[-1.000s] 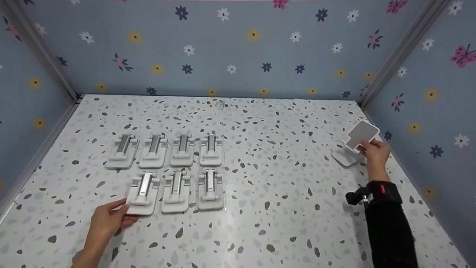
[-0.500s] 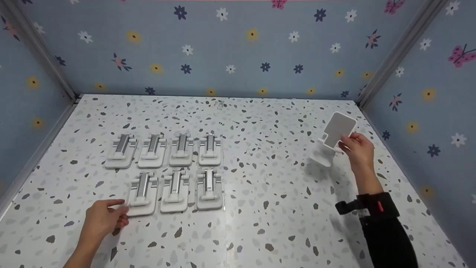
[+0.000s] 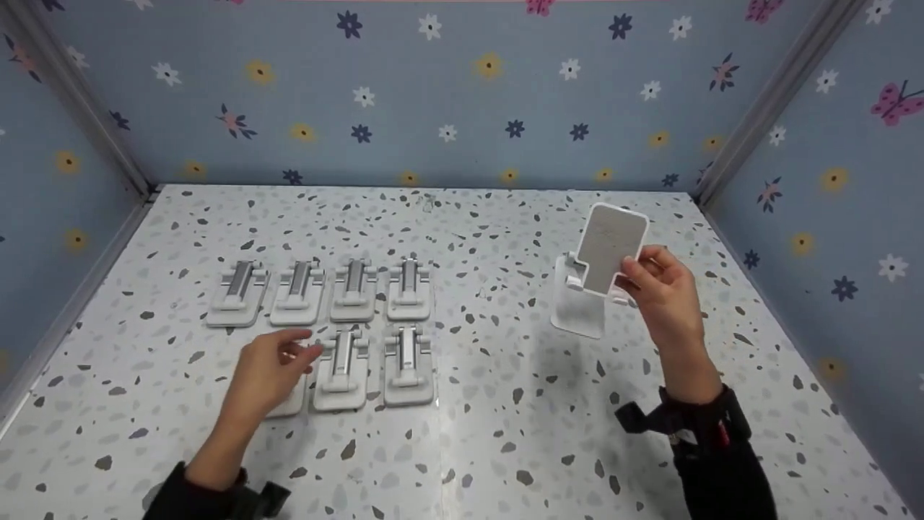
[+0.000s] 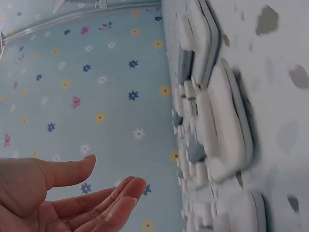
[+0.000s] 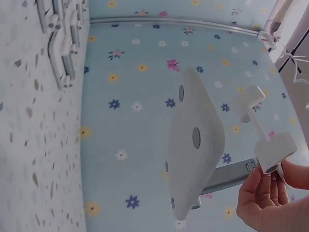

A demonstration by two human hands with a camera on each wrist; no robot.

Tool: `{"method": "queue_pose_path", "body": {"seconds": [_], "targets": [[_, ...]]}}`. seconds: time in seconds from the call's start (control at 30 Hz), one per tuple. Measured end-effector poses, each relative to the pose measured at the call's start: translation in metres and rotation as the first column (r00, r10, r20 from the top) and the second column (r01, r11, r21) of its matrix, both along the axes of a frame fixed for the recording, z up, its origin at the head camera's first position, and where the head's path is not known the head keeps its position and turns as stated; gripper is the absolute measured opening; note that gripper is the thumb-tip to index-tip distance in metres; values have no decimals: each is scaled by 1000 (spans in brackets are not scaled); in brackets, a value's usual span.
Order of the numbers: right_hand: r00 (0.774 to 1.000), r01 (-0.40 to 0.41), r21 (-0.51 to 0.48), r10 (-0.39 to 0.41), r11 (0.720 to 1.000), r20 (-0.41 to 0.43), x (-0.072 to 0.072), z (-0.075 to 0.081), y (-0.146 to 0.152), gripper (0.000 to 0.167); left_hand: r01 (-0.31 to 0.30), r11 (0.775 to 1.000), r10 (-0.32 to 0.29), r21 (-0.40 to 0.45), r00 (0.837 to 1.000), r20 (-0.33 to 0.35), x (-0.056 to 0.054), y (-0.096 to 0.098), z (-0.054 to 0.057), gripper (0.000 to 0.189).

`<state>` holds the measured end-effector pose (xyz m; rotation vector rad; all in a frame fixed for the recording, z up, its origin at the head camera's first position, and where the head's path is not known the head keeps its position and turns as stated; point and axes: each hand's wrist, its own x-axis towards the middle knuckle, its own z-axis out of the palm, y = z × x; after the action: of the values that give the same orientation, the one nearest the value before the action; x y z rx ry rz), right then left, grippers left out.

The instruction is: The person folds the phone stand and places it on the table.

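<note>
In the head view my right hand [image 3: 660, 296] pinches an unfolded white phone stand [image 3: 612, 242] by the edge of its grey-padded plate, above the right half of the table. Its base [image 5: 195, 145] shows its underside with grey feet in the right wrist view. My left hand [image 3: 263, 375] hovers over the front-left folded phone stand [image 3: 289, 404], hiding most of it. Thumb and fingers are spread apart with nothing between them in the left wrist view. Beside it lie two more folded stands, the middle one [image 3: 341, 375] and the right one [image 3: 408, 368].
Behind them, several folded phone stands [image 3: 296, 292] form a back row on the speckled white table [image 3: 498, 448]. Flower-patterned panels [image 3: 447, 94] wall the table at the back and both sides.
My right hand has carried the unfolded phone stand leftward and turned it more upright. My left hand has let go of the front-left stand and moved up and right over it.
</note>
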<state>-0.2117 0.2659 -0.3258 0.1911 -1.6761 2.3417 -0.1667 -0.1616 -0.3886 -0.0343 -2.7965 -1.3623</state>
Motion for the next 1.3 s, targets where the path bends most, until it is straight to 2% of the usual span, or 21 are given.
{"method": "queue_pose_path", "body": {"seconds": [0.1,0.23,0.3,0.37,0.47,0.53,0.6,0.7,0.73,0.83,0.9,1.03,1.17,1.3], "targets": [[996,-68,-19,67,997,-66,4,0,-10,15,48,998,-47,51,999,-16,-9,24,1,37],[981,-150,-75,139,986,-138,7,-1,-24,17,112,981,-108,158,994,-36,-20,55,1,36],[976,-173,-99,157,980,-154,8,-2,-31,18,161,962,-153,222,987,-51,-24,71,0,35],[975,-178,-100,161,979,-152,9,-2,-38,19,213,932,-202,292,977,-68,-26,86,-1,34],[978,-167,-74,155,983,-139,10,-4,-47,20,297,861,-292,414,953,-77,-29,107,-2,36],[981,-157,-55,149,986,-127,11,-5,-52,20,343,798,-356,495,932,-73,-29,119,-2,36],[982,-157,-46,150,987,-118,11,-6,-56,20,370,735,-413,569,909,-58,-30,130,-1,37],[982,-162,-41,156,986,-111,11,-7,-61,20,387,651,-477,652,878,-44,-29,142,2,37],[981,-166,-42,160,985,-111,11,-7,-62,20,386,630,-492,674,870,-38,-29,145,3,38],[980,-168,-40,163,985,-110,12,-6,-66,20,379,583,-517,718,856,-33,-27,152,7,43],[981,-163,-30,159,986,-108,13,-6,-68,20,367,562,-518,741,855,-30,-26,156,9,46],[985,-140,-4,138,990,-108,14,-5,-71,20,329,534,-491,779,871,-31,-24,161,12,46],[982,-118,56,125,991,-144,13,-7,-73,16,292,520,-445,802,895,-37,-23,164,11,40],[976,-80,178,114,981,-188,14,-9,-73,20,254,523,-405,814,914,-26,-22,167,9,37]]}}
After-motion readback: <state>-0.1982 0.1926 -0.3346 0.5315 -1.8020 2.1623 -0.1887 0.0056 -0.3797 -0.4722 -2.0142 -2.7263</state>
